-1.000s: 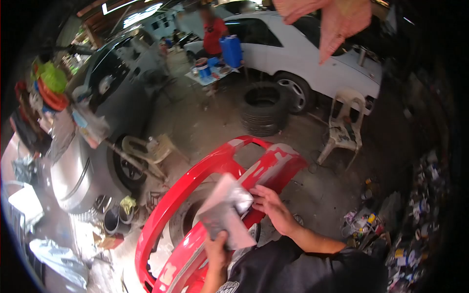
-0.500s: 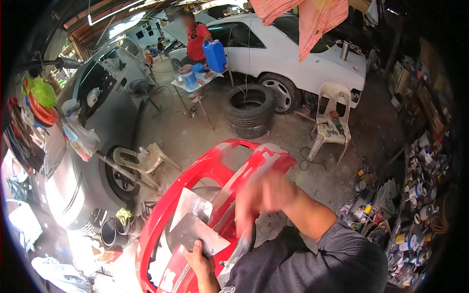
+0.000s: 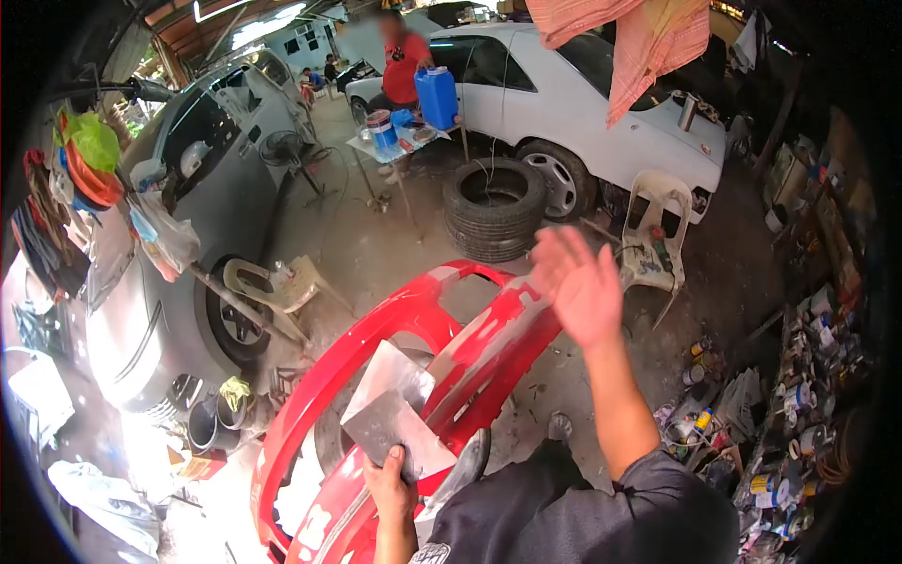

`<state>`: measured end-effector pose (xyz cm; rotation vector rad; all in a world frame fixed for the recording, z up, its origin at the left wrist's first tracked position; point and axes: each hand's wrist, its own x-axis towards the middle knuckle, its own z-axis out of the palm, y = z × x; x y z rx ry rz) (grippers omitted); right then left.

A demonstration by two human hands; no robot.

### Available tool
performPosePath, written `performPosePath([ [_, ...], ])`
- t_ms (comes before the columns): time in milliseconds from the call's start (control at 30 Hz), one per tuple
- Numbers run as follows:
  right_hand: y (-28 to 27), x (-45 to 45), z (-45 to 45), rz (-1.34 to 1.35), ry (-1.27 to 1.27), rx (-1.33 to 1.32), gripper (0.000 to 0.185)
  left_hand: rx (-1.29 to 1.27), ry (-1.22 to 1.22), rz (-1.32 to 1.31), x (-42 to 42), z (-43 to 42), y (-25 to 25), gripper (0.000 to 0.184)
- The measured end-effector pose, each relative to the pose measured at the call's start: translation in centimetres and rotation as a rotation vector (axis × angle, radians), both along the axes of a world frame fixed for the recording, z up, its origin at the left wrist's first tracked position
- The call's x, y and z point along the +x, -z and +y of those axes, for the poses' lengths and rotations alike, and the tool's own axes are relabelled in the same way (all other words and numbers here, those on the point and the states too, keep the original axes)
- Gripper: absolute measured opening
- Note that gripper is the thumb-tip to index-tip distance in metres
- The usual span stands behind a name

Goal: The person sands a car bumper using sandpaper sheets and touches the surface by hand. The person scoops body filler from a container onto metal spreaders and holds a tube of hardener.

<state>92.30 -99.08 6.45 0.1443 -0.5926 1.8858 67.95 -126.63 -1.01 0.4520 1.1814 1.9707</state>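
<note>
A red car bumper (image 3: pixel 343 350), patched with grey and whitish areas, stretches across in front of me. My left hand (image 3: pixel 390 489) is low over its near part, with thumb and fingers closed on the edge of a thin grey sheet (image 3: pixel 396 438). A paler sheet (image 3: pixel 387 374) with a grey smear lies against it at an angle; whether the two are joined I cannot tell. My right hand (image 3: pixel 581 291) is raised at the bumper's far right end, fingers stretched out and nothing visible in it. Whether it touches the bumper there is unclear.
Stacked tires (image 3: pixel 494 211) stand beyond the bumper, near a white car (image 3: pixel 601 113). Plastic chairs (image 3: pixel 656 230) are on both sides. A person in a red shirt (image 3: pixel 404 70) is behind a small table with a blue jug (image 3: pixel 436 98). Cans and clutter (image 3: pixel 780 470) line the right.
My right hand has moved from over the bumper's middle out to its far right end, and its fingers have opened out. The left hand keeps its hold on the sheet. The view has shifted slightly.
</note>
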Motion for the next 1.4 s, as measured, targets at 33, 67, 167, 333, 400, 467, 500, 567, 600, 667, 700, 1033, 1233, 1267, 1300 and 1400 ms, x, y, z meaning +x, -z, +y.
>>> performPosePath([
  [33,2.3,1.6,3.1,0.021,0.238,-0.173,0.055,-0.001,0.013,-0.011,0.1,0.0,-0.1,0.042],
  [67,4.2,3.1,3.9,-0.052,0.297,-0.202,0.053,0.006,0.024,-0.02,0.2,0.1,-0.2,0.042],
  [167,7.5,4.6,1.8,-0.235,0.282,-0.307,0.05,0.048,0.015,-0.064,0.6,1.0,-0.3,0.041],
  [333,10.5,1.3,-5.2,-0.354,0.046,-0.341,0.054,-0.047,0.076,-0.122,1.2,0.7,0.3,0.046],
  [400,9.5,-1.3,-7.5,-0.373,-0.103,-0.318,0.054,-0.044,0.09,-0.13,1.9,1.4,-0.5,0.049],
  [467,8.5,-3.1,-8.9,-0.367,-0.226,-0.245,0.054,-0.028,0.104,-0.114,2.1,2.0,-0.6,0.05],
  [500,7.8,-3.7,-9.2,-0.391,-0.244,-0.205,0.054,-0.02,0.11,-0.108,2.3,2.2,-0.5,0.05],
  [567,6.4,-4.5,-9.5,-0.442,-0.287,-0.123,0.055,-0.02,0.12,-0.129,2.8,2.7,-0.9,0.051],
  [600,6.2,-4.8,-9.3,-0.448,-0.325,-0.096,0.059,-0.017,0.119,-0.137,3.0,3.0,-1.1,0.051],
  [667,6.1,-5.5,-8.9,-0.428,-0.391,-0.076,0.062,-0.023,0.117,-0.141,3.6,3.4,-1.5,0.052],
  [700,6.2,-5.8,-8.6,-0.416,-0.424,-0.062,0.064,-0.023,0.115,-0.14,3.9,3.9,-1.6,0.052],
  [1033,7.5,-6.2,-0.2,-0.515,-0.75,-0.33,0.036,-0.107,0.209,-0.132,8.0,10.6,-2.0,0.037],
  [1233,6.4,-6.0,6.6,-0.499,-0.754,-0.403,0.039,-0.117,-0.007,-0.168,11.1,13.8,-0.1,0.046],
  [1267,6.7,-6.0,7.8,-0.468,-0.791,-0.433,0.039,-0.092,-0.093,-0.189,11.5,14.0,0.3,0.047],
  [1300,6.8,-5.9,9.0,-0.487,-0.772,-0.455,0.038,-0.069,-0.179,-0.211,11.9,14.2,0.5,0.047],
  [1400,5.8,-6.1,13.2,-0.55,-0.72,-0.455,0.036,-0.008,-0.401,-0.248,13.1,14.2,1.4,0.049],
])
